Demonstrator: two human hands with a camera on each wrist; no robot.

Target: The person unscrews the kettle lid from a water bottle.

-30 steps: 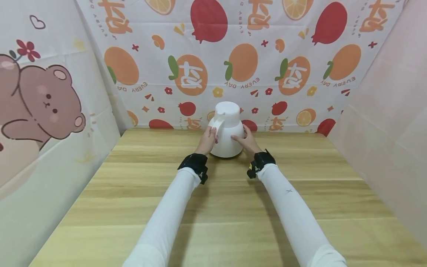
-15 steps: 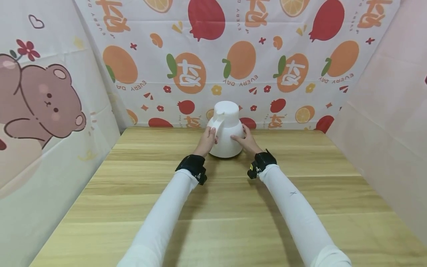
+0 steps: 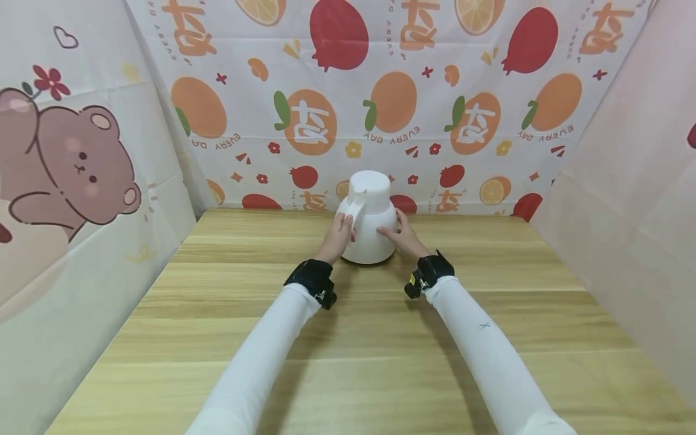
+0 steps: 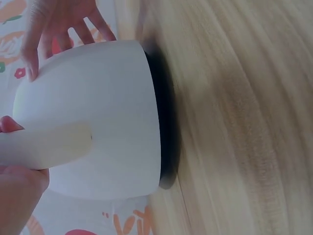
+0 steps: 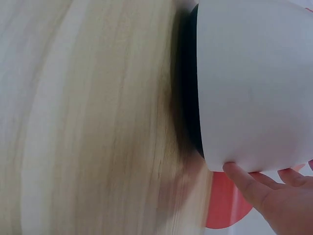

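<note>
"Whereabouts of the white jug (image 3: 365,244)?"

"Standing upright far back on the surface (image 3: 348,374), near the fruit-print cloth (image 3: 350,109)."

"And the grip?"

"In the left hand (image 3: 335,237), the handle (image 4: 54,148); from the right hand (image 3: 406,237), only spread fingers against the jug's right side."

"Best approach?"

"Probably even pressure from both sides, dark base (image 4: 167,117) kept level, no tugging on the handle alone."

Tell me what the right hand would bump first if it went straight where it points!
Most likely the white jug: the right hand points at it, fingertips touching its side.
</note>
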